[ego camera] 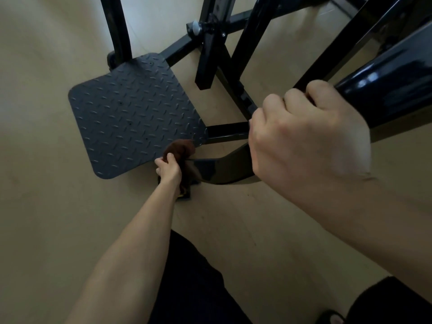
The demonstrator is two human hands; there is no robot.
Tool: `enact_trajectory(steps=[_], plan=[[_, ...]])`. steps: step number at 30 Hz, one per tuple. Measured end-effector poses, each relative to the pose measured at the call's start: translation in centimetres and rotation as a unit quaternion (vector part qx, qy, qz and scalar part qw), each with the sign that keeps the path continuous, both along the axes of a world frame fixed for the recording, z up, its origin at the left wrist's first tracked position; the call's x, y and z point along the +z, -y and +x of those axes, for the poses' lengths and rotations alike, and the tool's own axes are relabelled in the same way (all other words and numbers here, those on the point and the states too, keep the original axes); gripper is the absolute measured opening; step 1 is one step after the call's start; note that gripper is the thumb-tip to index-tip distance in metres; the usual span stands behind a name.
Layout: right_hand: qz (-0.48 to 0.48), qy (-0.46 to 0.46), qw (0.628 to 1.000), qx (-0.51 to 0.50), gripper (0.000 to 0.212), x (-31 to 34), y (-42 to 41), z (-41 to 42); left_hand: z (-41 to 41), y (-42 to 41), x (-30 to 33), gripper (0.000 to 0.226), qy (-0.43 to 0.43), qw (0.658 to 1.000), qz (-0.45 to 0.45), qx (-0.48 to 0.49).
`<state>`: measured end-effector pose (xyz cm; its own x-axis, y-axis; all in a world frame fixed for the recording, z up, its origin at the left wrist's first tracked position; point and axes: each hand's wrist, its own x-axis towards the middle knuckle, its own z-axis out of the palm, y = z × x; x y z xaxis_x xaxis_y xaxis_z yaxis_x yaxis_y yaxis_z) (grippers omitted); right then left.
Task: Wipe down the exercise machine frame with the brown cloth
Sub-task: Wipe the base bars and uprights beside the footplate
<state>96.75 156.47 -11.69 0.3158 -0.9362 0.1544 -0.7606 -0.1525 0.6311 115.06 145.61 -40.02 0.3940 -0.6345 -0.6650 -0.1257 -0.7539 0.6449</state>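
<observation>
Brown cloth (179, 149) in left hand (168, 169), right hand (308, 139) gripping frame (224, 168)

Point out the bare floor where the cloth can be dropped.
Bare tan floor lies left of the black tread-pattern footplate and left hand gripping the brown cloth. Crowded right of it: black frame bars, right hand's grip.

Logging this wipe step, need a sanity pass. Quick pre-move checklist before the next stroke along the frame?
1. Cloth in left hand grip: ok.
2. Cloth touching the curved frame bar: ok, bunched at its low end by the tread plate.
3. Right hand bracing on upper bar: ok, fingers curled round it.
4. Path along the bar free: not ok, the right hand hides part of it.
5. Bar already clean: cannot tell, too dim and glossy.
</observation>
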Motion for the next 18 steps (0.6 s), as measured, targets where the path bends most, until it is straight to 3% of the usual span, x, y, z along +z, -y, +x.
enact_trajectory(steps=[9, 15, 18], plan=[[0.004, -0.022, 1.000, 0.020, 0.065, 0.2, -1.2, -0.2, -6.5, -8.6, 11.1, 0.025, -0.043, 0.982, -0.185, -0.020], [0.040, -0.011, 0.998, 0.042, 0.042, 0.4, -0.7, -0.2, -9.2, -12.8, 16.0, 0.013, -0.091, 0.964, -0.251, -0.017], [0.054, -0.018, 0.997, 0.047, 0.040, 0.3, -0.8, -0.4, -9.6, -13.0, 16.2, 0.011, -0.065, 0.963, -0.260, -0.013]])
